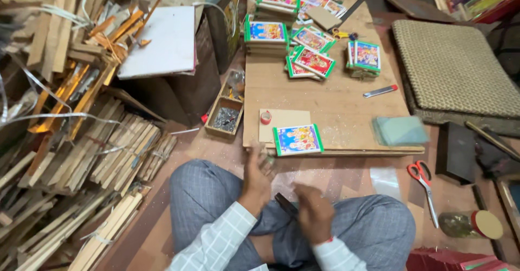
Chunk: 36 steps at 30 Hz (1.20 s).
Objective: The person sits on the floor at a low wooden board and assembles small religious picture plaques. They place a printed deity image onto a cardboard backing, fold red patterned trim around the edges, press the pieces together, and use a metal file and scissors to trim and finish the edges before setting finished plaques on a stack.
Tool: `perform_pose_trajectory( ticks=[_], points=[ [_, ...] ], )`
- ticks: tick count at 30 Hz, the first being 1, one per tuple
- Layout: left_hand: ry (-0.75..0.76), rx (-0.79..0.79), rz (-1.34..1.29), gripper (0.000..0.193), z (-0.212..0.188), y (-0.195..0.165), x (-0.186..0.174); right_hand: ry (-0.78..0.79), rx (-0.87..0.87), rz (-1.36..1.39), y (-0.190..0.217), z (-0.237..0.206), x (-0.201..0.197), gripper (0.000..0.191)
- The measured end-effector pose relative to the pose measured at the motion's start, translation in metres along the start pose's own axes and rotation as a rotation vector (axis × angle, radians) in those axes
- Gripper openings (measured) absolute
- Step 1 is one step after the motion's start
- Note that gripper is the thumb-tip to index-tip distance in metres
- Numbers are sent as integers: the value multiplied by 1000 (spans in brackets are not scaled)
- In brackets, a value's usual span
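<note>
Both hands hung low over the crossed legs, blurred with motion. The left hand (255,176) was raised with fingers loosely spread, and something small and glassy seemed to sit at its fingertips, though the blur hid whether it was truly gripped. The right hand (314,212) was curled, and a dark flat object (285,203) poked out just beside it; whether the fingers closed on it could not be told.

Just beyond the hands, at the near edge of the low wooden desk (336,105), lay one colourful framed picture (298,139) with a green border, resting partly on a plain board (281,120), a small red tape roll (265,117) touching that board's corner. A blurred stack of glass panes (400,130) sat to the right.

Farther back, stacks of finished pictures (266,35) crowded the desk's far end, so a good share of the framing looked done, with the near one seemingly in progress. Red-handled scissors (423,180) lay on the floor, a tray of nails (226,116) sat left of the desk, and wood strips (97,157) were heaped beyond.
</note>
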<state>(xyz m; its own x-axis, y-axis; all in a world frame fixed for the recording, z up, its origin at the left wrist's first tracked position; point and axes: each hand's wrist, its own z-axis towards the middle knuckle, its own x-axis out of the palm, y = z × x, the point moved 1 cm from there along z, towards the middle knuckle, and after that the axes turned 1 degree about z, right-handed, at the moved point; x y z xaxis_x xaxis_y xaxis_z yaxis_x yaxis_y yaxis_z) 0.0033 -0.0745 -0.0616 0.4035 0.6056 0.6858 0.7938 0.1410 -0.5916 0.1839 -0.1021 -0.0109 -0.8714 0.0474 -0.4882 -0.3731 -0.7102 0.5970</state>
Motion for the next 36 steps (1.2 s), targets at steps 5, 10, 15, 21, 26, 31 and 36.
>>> perform_pose_trajectory(
  ticks=[5,10,15,21,26,31,36],
  points=[
    [133,508,972,69,6,12,-10,-82,585,379,-91,60,-3,22],
    [102,610,1328,49,28,13,-1,180,685,75,-168,83,14,25],
    [89,633,1308,43,35,16,7,159,653,-61,-198,79,35,29],
    [96,619,1294,40,37,14,11,164,582,-160,-193,77,31,34],
    [171,792,1255,43,27,7,10,244,420,-193,-168,73,32,44],
    [211,805,1288,30,30,3,10,237,433,-183,-162,73,36,34],
    [199,828,1336,28,40,-4,1,238,379,-177,-161,70,43,29]
  ],
)
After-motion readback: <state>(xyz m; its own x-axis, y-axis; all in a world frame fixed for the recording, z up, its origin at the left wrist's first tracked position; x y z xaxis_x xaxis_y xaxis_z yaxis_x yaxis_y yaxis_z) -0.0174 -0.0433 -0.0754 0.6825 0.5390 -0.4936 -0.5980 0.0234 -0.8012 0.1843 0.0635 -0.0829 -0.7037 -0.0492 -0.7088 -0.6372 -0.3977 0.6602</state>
